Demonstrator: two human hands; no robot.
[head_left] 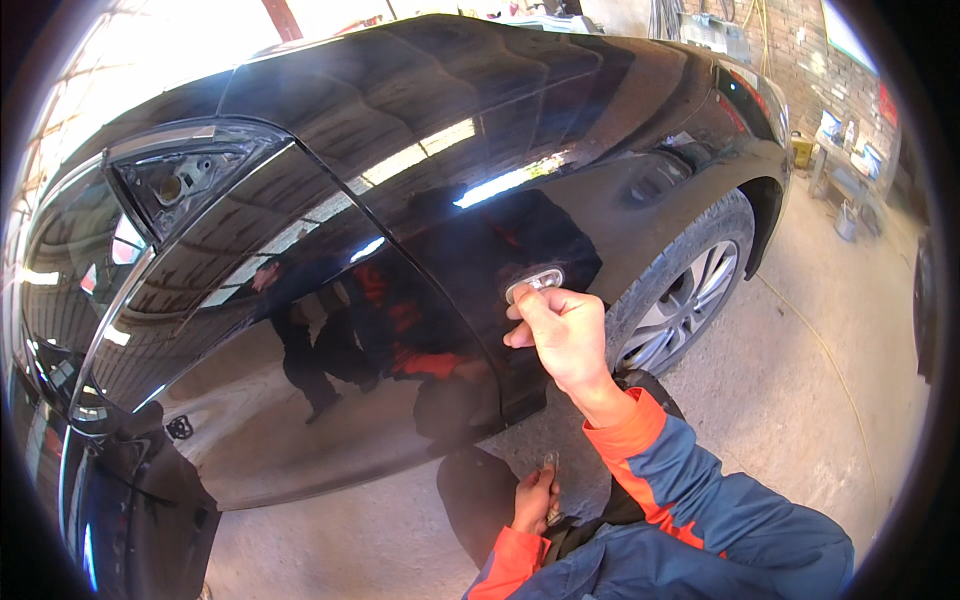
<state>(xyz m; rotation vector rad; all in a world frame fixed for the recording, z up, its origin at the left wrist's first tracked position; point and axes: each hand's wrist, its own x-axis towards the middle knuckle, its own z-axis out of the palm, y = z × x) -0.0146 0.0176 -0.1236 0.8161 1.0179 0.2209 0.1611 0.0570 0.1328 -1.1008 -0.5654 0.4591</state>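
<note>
1. Our right hand [562,330] pinches the lower edge of a clear oval lamp [546,279] between thumb and finger.
2. The lamp is at the black fender [470,250], between its door-side edge and the wheel-arch edge; we cannot tell whether it sits flush.
3. Our left hand [535,500], low beside our knee [470,500], has its fingers curled around a small pale piece [552,460], its kind unclear.
4. The wheel [690,290] stands just beyond our right hand.
</note>
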